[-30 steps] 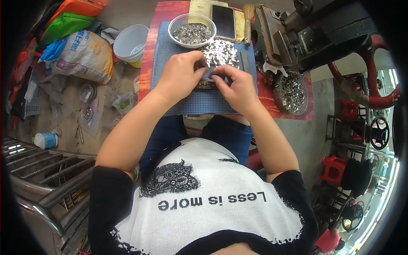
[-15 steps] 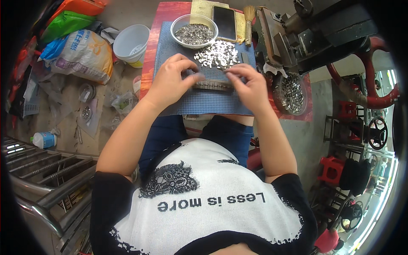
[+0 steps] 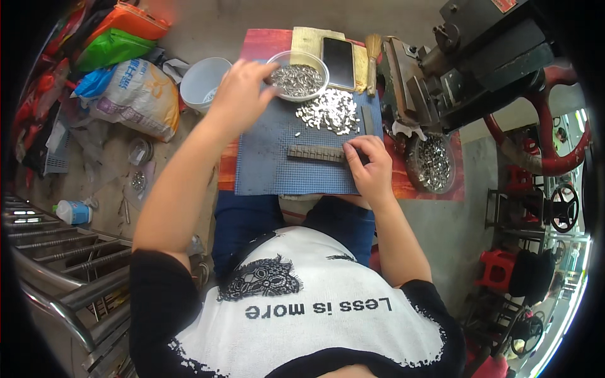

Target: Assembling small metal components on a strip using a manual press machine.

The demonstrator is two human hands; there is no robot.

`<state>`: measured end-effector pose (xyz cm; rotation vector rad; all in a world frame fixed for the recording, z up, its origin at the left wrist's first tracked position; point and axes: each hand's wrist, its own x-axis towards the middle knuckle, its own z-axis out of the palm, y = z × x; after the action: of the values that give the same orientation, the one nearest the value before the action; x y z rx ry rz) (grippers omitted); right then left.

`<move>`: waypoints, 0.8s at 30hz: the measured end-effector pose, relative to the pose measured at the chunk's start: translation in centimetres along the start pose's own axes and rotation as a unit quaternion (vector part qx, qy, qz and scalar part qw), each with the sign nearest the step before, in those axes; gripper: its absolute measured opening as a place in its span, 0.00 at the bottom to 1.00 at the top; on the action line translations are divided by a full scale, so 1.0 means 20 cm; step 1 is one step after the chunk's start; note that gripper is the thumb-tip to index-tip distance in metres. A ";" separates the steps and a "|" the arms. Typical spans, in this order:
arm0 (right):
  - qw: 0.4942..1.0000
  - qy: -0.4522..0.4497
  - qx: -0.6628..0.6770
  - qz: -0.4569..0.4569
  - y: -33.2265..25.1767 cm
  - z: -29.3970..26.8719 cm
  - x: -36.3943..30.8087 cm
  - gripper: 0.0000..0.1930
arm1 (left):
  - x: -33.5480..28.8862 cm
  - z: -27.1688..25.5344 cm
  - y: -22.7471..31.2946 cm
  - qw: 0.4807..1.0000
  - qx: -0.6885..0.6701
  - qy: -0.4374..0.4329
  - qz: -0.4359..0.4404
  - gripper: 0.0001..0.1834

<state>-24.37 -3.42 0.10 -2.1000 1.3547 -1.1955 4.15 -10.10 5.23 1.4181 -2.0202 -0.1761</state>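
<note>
A slotted metal bar (image 3: 315, 153) lies crosswise on the blue textured mat (image 3: 265, 167). My right hand (image 3: 372, 165) is closed at its right end, thumb and fingertips holding it; that end is hidden. My left hand (image 3: 242, 91) is at the left rim of a clear round bowl (image 3: 309, 94), thumb and index finger apart, with nothing visible between them. Many small dark-grey metal pieces (image 3: 296, 80) fill the bowl. Just beyond the bar spreads a pile of small shiny pieces (image 3: 331, 113), with one stray piece (image 3: 297, 134) to its left.
A phone (image 3: 338, 62) on a yellow cloth and a brush (image 3: 372, 60) lie at the back. A flat grey strip (image 3: 367, 120) rests right of the pile. At right stand a dark machine with a red handwheel (image 3: 539, 126) and a tub of metal pieces (image 3: 433, 165). A white bucket (image 3: 200, 85) stands left.
My left hand has left the bar and moved up to the bowl's left rim. My right hand has come down onto the bar's right end. The view has shifted slightly.
</note>
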 end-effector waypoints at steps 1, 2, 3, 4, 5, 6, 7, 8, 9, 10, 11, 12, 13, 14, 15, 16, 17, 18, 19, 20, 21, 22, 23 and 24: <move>1.000 0.001 -0.001 -0.004 -0.01 0.00 0.00 0.05 | 0.06 -0.01 -0.01 1.000 0.005 0.005 0.000 0.23; 1.000 -0.003 -0.008 -0.002 -0.03 0.00 0.00 0.05 | 0.12 -0.01 -0.01 0.996 0.074 -0.040 0.015 0.23; 1.000 -0.006 -0.017 0.001 -0.03 0.00 -0.01 0.05 | 0.18 0.01 0.00 0.986 0.140 -0.085 0.030 0.24; 1.000 -0.003 -0.014 -0.001 -0.03 0.00 -0.01 0.05 | 0.23 0.01 0.04 0.969 0.206 -0.129 0.045 0.25; 1.000 -0.002 -0.014 -0.005 -0.03 0.00 -0.01 0.05 | 0.27 0.02 0.08 0.956 0.213 -0.198 0.025 0.29; 1.000 0.003 -0.009 -0.003 -0.03 0.00 -0.02 0.05 | 0.30 0.02 0.09 0.957 0.215 -0.194 0.026 0.29; 1.000 0.008 -0.004 -0.001 -0.03 -0.01 -0.02 0.05 | 0.31 0.04 0.08 0.946 0.237 -0.214 0.059 0.24; 1.000 0.012 -0.003 -0.002 -0.04 -0.01 -0.02 0.05 | 0.33 0.06 0.07 0.933 0.260 -0.233 0.091 0.19; 1.000 0.014 -0.002 -0.003 -0.04 -0.01 -0.02 0.05 | 0.35 0.10 0.07 0.927 0.301 -0.202 0.096 0.15; 1.000 0.011 0.000 -0.001 -0.04 -0.01 -0.02 0.05 | 0.34 0.12 0.05 0.926 0.303 -0.201 0.097 0.15; 1.000 0.008 0.001 0.001 -0.04 -0.01 -0.01 0.05 | 0.34 0.14 0.03 0.930 0.296 -0.185 0.111 0.13; 1.000 0.012 0.000 0.001 -0.03 -0.01 0.00 0.05 | 0.35 0.15 0.03 0.934 0.288 -0.169 0.127 0.11; 1.000 0.009 0.015 0.008 -0.03 -0.01 0.02 0.05 | 0.35 0.17 0.02 0.933 0.289 -0.168 0.131 0.11; 0.999 0.006 0.030 0.014 -0.02 -0.01 0.05 0.05 | 0.34 0.17 0.01 0.953 0.237 -0.158 0.106 0.11; 1.000 0.008 0.021 -0.004 -0.03 0.00 0.11 0.06 | 0.33 0.17 0.00 0.968 0.185 -0.148 0.078 0.11; 1.000 0.000 0.012 -0.012 -0.06 0.00 0.17 0.07 | 0.32 0.18 -0.02 0.968 0.187 -0.148 0.081 0.11; 1.000 -0.007 0.003 -0.019 -0.09 0.01 0.25 0.07 | 0.32 0.18 -0.05 0.979 0.137 -0.134 0.068 0.10; 1.000 -0.021 -0.012 -0.018 -0.13 0.02 0.34 0.08 | 0.30 0.16 -0.07 0.987 0.088 -0.121 0.053 0.10; 1.000 -0.018 -0.003 -0.019 -0.14 0.05 0.42 0.09 | 0.30 0.16 -0.07 0.991 0.047 -0.116 0.038 0.12; 1.000 -0.017 0.008 -0.021 -0.15 0.09 0.50 0.10 | 0.29 0.16 -0.07 0.991 0.046 -0.117 0.043 0.12; 0.998 -0.047 -0.024 -0.022 -0.14 0.13 0.58 0.12 | 0.27 0.17 -0.09 0.995 0.014 -0.088 0.038 0.12; 0.995 -0.078 -0.056 -0.025 -0.14 0.16 0.65 0.13 | 0.26 0.17 -0.10 0.998 -0.019 -0.058 0.034 0.12; 0.995 -0.076 -0.056 -0.026 -0.15 0.18 0.70 0.13 | 0.25 0.16 -0.10 0.997 -0.035 -0.063 0.032 0.11; 0.988 -0.135 -0.069 0.000 -0.17 0.19 0.75 0.15 | 0.25 0.16 -0.10 0.997 -0.035 -0.061 0.034 0.11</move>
<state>-16.73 -15.38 6.97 -2.2586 1.3433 -0.8003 2.85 -16.00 3.99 1.3215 -2.1367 -0.3083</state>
